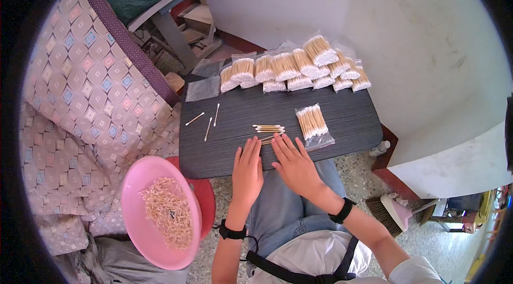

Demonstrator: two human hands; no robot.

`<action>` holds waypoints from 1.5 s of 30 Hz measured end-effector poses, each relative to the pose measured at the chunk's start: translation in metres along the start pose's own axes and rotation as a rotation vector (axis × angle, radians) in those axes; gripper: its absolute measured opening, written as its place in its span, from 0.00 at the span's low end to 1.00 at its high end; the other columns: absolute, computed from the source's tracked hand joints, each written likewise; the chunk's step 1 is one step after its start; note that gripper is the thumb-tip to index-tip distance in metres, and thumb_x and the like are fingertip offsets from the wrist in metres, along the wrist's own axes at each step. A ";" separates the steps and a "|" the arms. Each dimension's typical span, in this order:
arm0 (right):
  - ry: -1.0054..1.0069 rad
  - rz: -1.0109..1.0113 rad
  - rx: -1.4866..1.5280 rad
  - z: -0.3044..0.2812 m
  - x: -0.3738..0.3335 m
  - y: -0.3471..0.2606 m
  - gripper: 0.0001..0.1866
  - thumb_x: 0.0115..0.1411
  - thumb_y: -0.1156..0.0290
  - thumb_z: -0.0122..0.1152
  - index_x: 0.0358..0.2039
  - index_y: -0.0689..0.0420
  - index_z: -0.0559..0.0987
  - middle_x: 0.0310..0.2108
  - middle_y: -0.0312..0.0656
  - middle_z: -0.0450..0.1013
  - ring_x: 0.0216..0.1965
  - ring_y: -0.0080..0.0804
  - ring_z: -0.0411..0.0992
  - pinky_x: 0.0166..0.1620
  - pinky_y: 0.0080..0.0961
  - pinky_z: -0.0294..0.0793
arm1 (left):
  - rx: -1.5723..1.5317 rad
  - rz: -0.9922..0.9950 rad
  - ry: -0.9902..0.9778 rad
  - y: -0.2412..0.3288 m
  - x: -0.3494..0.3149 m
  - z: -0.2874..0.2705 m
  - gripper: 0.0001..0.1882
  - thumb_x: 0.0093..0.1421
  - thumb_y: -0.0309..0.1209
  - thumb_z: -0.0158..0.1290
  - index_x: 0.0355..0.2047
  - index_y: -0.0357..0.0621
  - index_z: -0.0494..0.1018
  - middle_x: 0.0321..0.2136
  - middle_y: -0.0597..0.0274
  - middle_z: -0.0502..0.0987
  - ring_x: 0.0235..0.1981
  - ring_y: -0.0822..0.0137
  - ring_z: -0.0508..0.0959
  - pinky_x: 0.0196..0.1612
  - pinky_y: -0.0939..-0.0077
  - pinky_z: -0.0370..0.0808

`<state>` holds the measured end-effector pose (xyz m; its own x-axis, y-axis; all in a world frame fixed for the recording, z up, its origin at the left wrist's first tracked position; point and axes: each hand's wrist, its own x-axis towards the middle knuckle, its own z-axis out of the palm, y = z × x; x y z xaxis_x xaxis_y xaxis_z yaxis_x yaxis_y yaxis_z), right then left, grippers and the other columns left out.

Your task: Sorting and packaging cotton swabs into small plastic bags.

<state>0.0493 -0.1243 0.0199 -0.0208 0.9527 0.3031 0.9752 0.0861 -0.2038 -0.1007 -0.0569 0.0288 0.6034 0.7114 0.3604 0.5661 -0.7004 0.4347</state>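
Note:
A small group of cotton swabs (pixel 269 129) lies sideways on the dark table (pixel 235 150) near its front edge. My left hand (pixel 248 172) is flat with fingers stretched out, its fingertips at the left ends of the nearest swabs. My right hand (pixel 295 164) lies angled inward, fingers extended and slightly apart, its fingertips covering the right ends of those swabs. Neither hand grips anything. Just right of them rests a clear bag of cotton swabs (pixel 312 122), its swabs pointing away from me. Three loose swabs (pixel 208 128) are scattered at the left.
Filled swab bags (pixel 286 66) are piled along the table's back edge. Flat clear bags (pixel 203 89) lie at the back left. A pink basin (pixel 133 204) of loose swabs sits on a red stool (pixel 207 209) to the left. A brush (pixel 387 214) is on the floor at right.

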 end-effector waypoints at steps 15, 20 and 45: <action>0.085 -0.085 0.057 0.002 0.012 0.005 0.26 0.59 0.66 0.55 0.58 0.61 0.67 0.61 0.44 0.61 0.64 0.41 0.55 0.66 0.44 0.49 | -0.187 -0.123 0.166 -0.013 0.012 0.002 0.20 0.59 0.18 0.46 0.53 0.41 0.68 0.49 0.51 0.74 0.50 0.51 0.74 0.52 0.61 0.70; 0.069 -0.083 0.173 -0.005 0.009 -0.001 0.25 0.60 0.70 0.54 0.58 0.61 0.66 0.61 0.43 0.61 0.64 0.42 0.55 0.66 0.45 0.50 | -0.176 -0.101 0.179 -0.014 0.016 0.005 0.20 0.58 0.18 0.46 0.52 0.41 0.69 0.49 0.51 0.74 0.50 0.51 0.74 0.52 0.61 0.70; 0.198 -0.045 0.418 -0.002 0.035 0.010 0.23 0.57 0.77 0.55 0.55 0.61 0.69 0.53 0.47 0.66 0.60 0.51 0.58 0.62 0.45 0.58 | -0.413 -0.098 0.237 -0.017 0.025 0.010 0.15 0.59 0.16 0.41 0.46 0.36 0.69 0.45 0.48 0.73 0.47 0.50 0.75 0.50 0.64 0.70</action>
<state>0.0590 -0.0902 0.0301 0.0210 0.8750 0.4838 0.8008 0.2749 -0.5320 -0.0893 -0.0280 0.0220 0.3868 0.8003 0.4582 0.3147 -0.5816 0.7501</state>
